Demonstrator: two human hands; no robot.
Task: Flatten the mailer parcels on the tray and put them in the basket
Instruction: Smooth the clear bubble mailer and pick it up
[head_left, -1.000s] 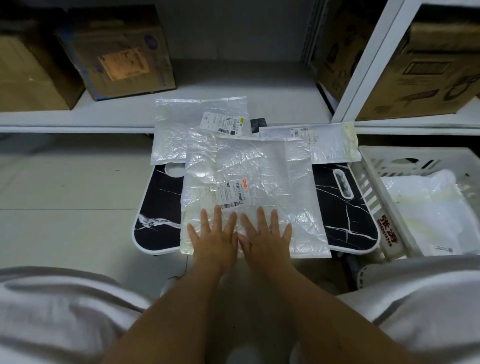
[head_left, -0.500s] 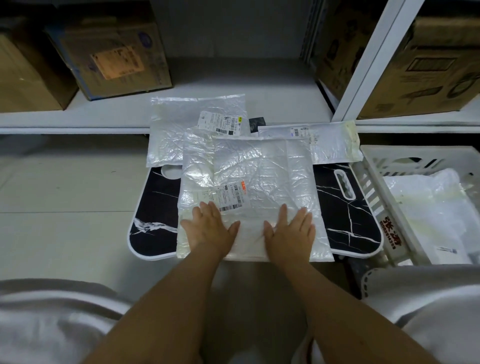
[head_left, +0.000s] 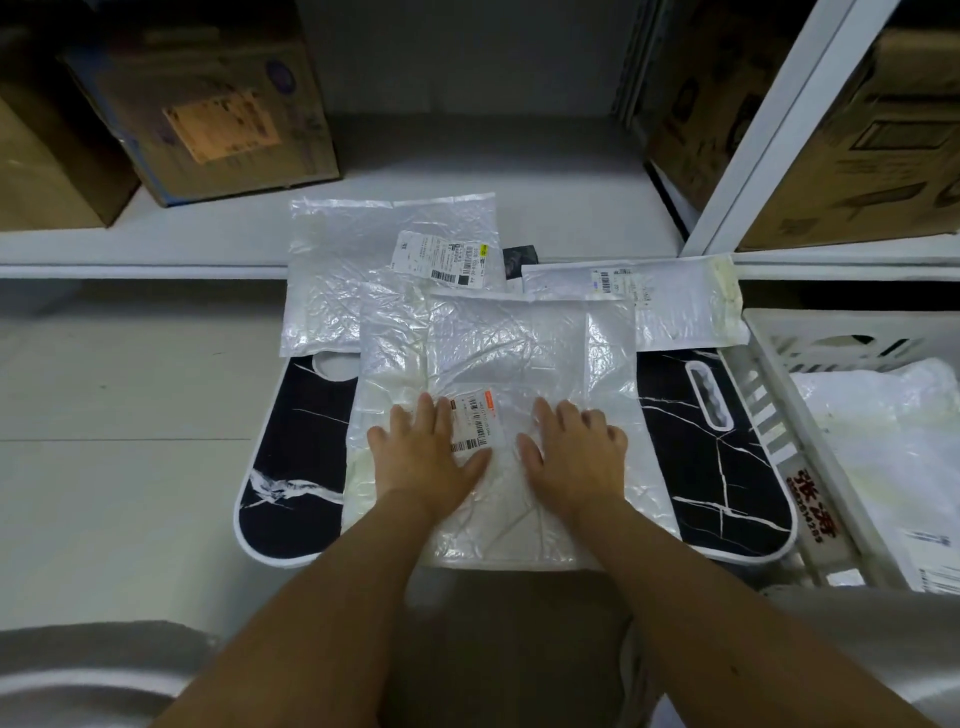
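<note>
A large crinkled white mailer (head_left: 519, 353) lies on top of the black marble-pattern tray (head_left: 727, 467). My left hand (head_left: 423, 457) presses flat on it beside its barcode label (head_left: 475, 423). My right hand (head_left: 574, 449) presses flat on it just to the right, fingers spread. Two more white mailers lie behind: one at the back left (head_left: 353, 270), one at the back right (head_left: 675, 301). The white slatted basket (head_left: 779, 441) stands right of the tray and holds white mailers (head_left: 893, 441).
A white shelf (head_left: 208, 228) runs behind the tray with cardboard boxes (head_left: 218, 98) on it, and more boxes (head_left: 857, 156) sit at the right past a white upright post (head_left: 769, 124). Pale floor tiles (head_left: 130, 405) lie to the left.
Both hands have slid forward over the top mailer, from its near edge toward its middle. They moved apart and now lie either side of the label.
</note>
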